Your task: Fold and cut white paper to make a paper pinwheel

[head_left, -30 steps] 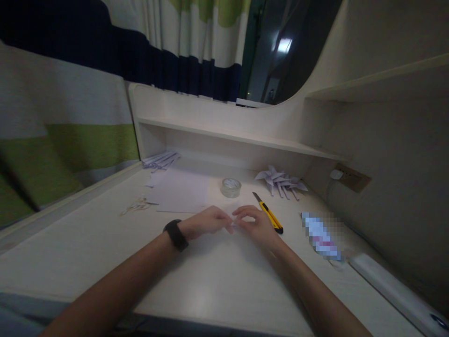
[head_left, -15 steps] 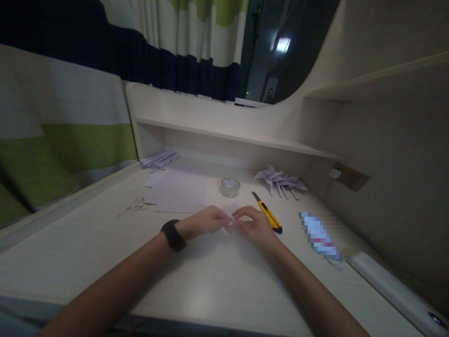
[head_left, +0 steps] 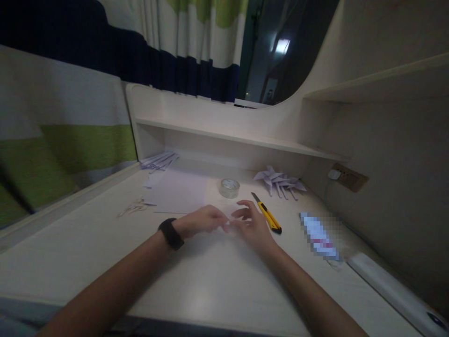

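Observation:
My left hand (head_left: pixel 205 220), with a black band (head_left: pixel 170 233) on its wrist, rests on the white desk (head_left: pixel 210 281) and pinches a small white paper piece (head_left: pixel 228 224), which is mostly hidden by my fingers. My right hand (head_left: pixel 253 225) lies right next to it, thumb close to the paper, index and middle fingers lifted and spread apart. A yellow utility knife (head_left: pixel 268 218) with its blade out lies just right of my right hand.
A roll of clear tape (head_left: pixel 229 187) stands behind my hands. A white sheet (head_left: pixel 178 192), paper scraps (head_left: pixel 135 206) and folded strips (head_left: pixel 159 160) lie to the left, folded paper shapes (head_left: pixel 280 180) at the back right. A long white object (head_left: pixel 386 285) lies by the right wall.
My right hand's fingers have lifted and spread away from the paper piece, which both hands pinched before. My left hand keeps its pinch and has barely moved.

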`<state>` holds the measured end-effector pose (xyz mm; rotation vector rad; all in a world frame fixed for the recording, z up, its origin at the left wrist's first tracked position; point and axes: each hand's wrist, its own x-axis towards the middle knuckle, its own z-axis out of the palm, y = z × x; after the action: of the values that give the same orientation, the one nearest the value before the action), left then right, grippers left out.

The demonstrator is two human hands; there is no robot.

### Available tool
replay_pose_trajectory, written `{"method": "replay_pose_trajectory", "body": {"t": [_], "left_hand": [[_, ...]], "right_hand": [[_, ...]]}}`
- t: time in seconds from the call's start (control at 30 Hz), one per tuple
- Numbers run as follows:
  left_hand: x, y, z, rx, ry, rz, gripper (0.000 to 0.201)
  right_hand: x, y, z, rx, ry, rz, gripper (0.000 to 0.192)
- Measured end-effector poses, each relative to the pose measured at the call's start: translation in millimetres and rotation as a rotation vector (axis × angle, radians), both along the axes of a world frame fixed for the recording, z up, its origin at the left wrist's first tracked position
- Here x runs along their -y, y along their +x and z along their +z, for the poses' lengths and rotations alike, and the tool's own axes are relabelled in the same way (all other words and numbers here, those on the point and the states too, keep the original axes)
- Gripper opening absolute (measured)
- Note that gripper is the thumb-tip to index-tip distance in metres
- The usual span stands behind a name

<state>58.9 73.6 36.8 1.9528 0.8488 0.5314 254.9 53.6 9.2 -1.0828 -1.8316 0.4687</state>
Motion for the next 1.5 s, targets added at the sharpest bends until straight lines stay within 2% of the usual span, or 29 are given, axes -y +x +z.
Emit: {"method": "replay_pose_trajectory", "body": {"t": [0.17,0.27,0.4,0.67,0.83,1.0,1.3,1.4,1.5], "left_hand": [[0.3,-0.6,-0.1,0.070,-0.093,-0.007,0.041],[-0.1,-1.7,0.0,0.101,-0.156,-0.013,0.041],[0.7,-3.3,1.7,0.103,-0.150,-0.036,0.041],[4.0,-3.7,9.4,0.000,-0.031,0.008,0.038],[-2.0,0.1,3.8,-0.046,0.122,0.094,0.027],[-6.5,2.0,-4.1,0.025,0.238,0.091,0.018],[4.6,5.0,-6.2,-0.114,0.490,0.116,0.007],[6.1,5.9,-7.0,-0.120,0.540,0.121,0.004],[6.1,5.8,-6.5,-0.113,0.571,0.138,0.002]], "right_hand": [[3.4,-1.2,4.4,0.030,0.092,-0.003,0.012],[3.8,-1.0,3.7,0.011,0.119,0.034,0.009],[1.1,-0.1,3.0,0.013,0.113,0.096,0.012],[1.6,1.0,6.2,0.102,0.057,0.135,0.011],[-0.5,3.0,2.6,0.152,0.050,0.111,0.013],[-5.0,5.1,-1.2,0.253,0.029,0.123,0.017],[-6.4,10.7,-4.2,0.470,-0.015,0.163,0.021],[-5.0,10.0,-0.4,0.446,-0.018,0.141,0.018],[-4.6,10.6,3.6,0.309,-0.115,0.147,0.016]]}}
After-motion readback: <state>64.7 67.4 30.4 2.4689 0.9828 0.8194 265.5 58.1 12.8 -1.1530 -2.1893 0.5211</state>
